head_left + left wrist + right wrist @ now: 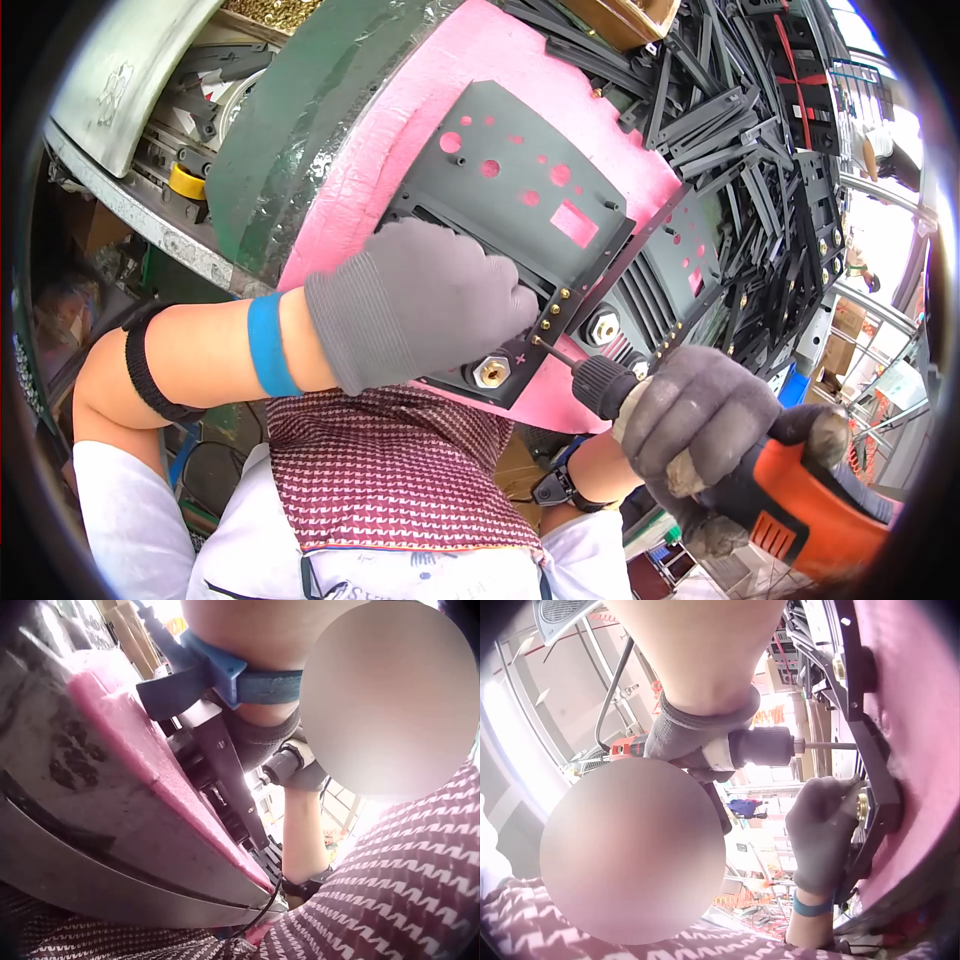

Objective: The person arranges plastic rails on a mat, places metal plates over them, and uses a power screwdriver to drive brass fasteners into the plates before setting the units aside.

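Observation:
A dark grey metal panel point(500, 150) with round and square cutouts lies on pink foam point(340, 190). My gloved left hand point(425, 305) rests on its near part with curled fingers; their tips are hidden in the head view, and I cannot tell what they hold. My gloved right hand point(700, 420) grips an orange and black power drill point(800, 510). Its bit point(556, 352) reaches the lowest of several brass screws point(555, 308) along the panel's edge strip. A hex-nut fitting point(491, 372) sits on the near corner. In the right wrist view, the drill chuck point(761, 745) points at the panel.
A second slotted panel point(650, 275) lies right beside the first. Many black metal strips point(735, 130) are heaped behind it. A cardboard box point(625, 15) stands at the back, and brass hardware point(270, 12) fills a container at the upper left. A metal table edge point(150, 215) runs along the left.

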The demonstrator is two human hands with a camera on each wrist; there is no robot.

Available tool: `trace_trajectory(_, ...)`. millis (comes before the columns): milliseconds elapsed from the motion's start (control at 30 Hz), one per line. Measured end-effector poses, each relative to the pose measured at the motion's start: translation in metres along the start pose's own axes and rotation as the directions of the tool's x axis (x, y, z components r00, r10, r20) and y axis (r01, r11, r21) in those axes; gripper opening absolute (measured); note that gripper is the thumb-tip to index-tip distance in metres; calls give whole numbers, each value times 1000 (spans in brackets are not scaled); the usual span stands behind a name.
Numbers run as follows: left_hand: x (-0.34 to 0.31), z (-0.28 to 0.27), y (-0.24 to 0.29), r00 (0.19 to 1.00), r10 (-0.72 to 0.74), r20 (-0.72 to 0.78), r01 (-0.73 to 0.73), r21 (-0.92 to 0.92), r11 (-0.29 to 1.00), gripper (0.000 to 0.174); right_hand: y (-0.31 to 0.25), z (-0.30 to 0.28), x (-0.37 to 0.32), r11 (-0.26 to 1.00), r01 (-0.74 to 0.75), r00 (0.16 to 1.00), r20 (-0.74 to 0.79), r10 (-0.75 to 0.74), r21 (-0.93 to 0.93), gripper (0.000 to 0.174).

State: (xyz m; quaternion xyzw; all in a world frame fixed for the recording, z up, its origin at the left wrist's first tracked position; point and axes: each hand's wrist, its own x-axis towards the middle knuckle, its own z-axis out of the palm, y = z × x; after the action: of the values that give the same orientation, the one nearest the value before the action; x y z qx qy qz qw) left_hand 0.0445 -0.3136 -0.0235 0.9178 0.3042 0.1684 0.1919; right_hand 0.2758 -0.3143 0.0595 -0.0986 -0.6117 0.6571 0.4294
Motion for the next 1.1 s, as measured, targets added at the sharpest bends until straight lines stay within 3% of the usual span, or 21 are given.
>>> trace_trajectory(200, 2, -5, -7, 998, -53, 16, 54, -166, 985, 9, 19, 27, -5, 938, 197, 931, -246, -270, -284, 87)
trace_trajectory(233, 3, -6, -6, 995, -69, 66, 79, -155, 985, 8, 23, 38, 2, 941, 223, 871, -383, -309, -254, 57)
trace_trajectory(400, 5, -7, -5, 990, -105, 98, 120, -171, 978, 8, 13, 17, 0, 977, 152, 971, -164, -176, -147, 49)
trace_trajectory(533, 6, -7, -4, 983, -113, 144, 133, -133, 982, 9, 5, -1, -2, 995, 62, 995, 78, -56, -73, 44)
trace_trajectory(767, 7, -8, -5, 979, -114, 167, 139, -152, 978, 8, 9, -2, -2, 995, 89, 992, 93, -84, -50, 40)
trace_trajectory(1100, 8, -8, -5, 977, -110, 185, 140, -161, 977, 9, 4, 7, 0, 993, 62, 998, -10, -64, -96, 43)
